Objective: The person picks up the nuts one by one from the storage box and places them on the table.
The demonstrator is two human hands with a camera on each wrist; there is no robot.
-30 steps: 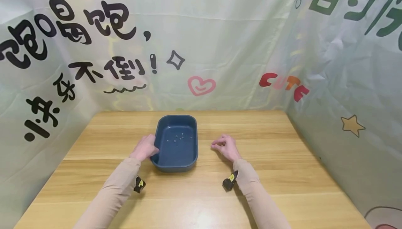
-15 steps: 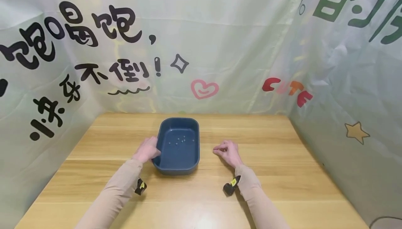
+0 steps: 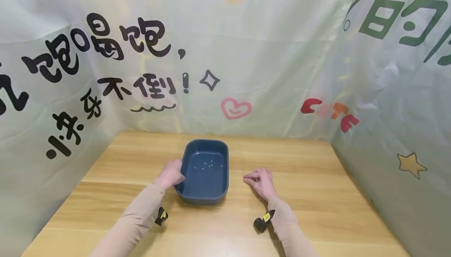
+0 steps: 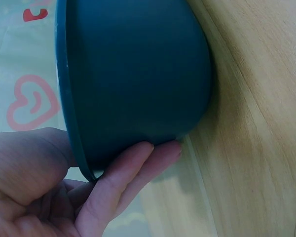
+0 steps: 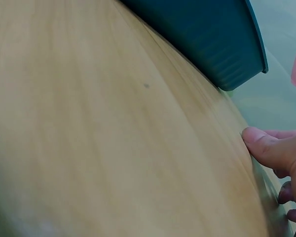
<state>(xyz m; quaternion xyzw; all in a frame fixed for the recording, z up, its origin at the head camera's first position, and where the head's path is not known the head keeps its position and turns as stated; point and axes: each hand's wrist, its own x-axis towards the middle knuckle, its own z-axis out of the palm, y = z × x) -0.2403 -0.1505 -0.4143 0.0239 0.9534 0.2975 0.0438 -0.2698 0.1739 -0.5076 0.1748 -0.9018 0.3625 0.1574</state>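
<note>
A printed cloth [image 3: 275, 53] stands up behind the tray [image 3: 204, 186] and to both sides of it, with a pink heart [image 3: 236, 108] showing beyond the tray's far end. Under the tray you have the wood-grain tabletop [image 3: 303, 178], reaching out on every side of it. The tray itself, dark blue and round-cornered, sits flat there, between your hands. Your beige sleeves [image 3: 128, 218] come in from the near side of the tray, one to its left and one to its right. At the tray's left wall your left hand [image 3: 170, 174] grips the rim, thumb over the inside and fingers against the outer face. Your right hand [image 3: 261, 182] is to the right of the tray and apart from it, thumb and index tips brought together; you cannot tell whether they pinch anything. Nearer you than the tray, a small black camera [image 3: 260, 224] hangs at each wrist. Inside the tray, scattered over the far half of its floor, lie several tiny shiny beads [image 3: 209, 166].
</note>
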